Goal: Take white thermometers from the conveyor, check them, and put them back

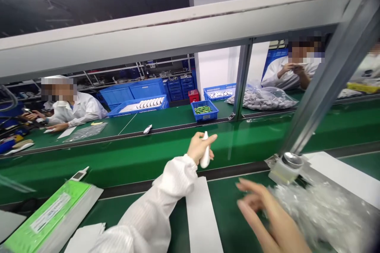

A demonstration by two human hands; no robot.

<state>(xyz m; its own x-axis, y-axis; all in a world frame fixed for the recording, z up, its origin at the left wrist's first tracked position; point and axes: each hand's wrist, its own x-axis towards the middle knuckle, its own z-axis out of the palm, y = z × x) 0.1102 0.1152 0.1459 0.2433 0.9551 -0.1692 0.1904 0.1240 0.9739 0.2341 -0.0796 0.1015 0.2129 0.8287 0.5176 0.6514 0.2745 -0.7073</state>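
Observation:
My left hand reaches out over the green conveyor belt, closed around a small white thermometer-like device held upright. My right hand hovers low at the front with fingers spread, holding nothing, beside a heap of clear plastic bags. A white sleeve covers my left arm. Another white device lies on the far belt and one more rests by the near left edge.
A green-and-white packet lies at front left, a white paper strip at the centre. A metal frame post slants on the right. Blue bins and a bag of parts sit across the belt, where people in white coats work.

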